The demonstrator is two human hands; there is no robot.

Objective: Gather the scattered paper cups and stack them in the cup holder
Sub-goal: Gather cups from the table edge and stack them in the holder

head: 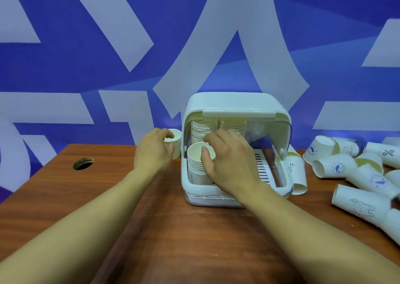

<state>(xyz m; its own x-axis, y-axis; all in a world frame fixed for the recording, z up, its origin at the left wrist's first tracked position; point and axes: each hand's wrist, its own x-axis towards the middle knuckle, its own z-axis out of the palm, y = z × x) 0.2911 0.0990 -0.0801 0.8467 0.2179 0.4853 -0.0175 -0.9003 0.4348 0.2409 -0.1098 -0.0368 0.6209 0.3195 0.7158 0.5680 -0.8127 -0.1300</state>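
Even, cool indoor light; soft, slightly hazy picture.
Wide-angle distortion bows the table (54,197) edges; a soft shadow darkens the near tabletop, and the white cup holder (236,101) looks bluish.

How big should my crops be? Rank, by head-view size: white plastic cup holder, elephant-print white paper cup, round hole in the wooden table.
1. White plastic cup holder.
2. Elephant-print white paper cup, though nearness enlarges it.
3. Round hole.
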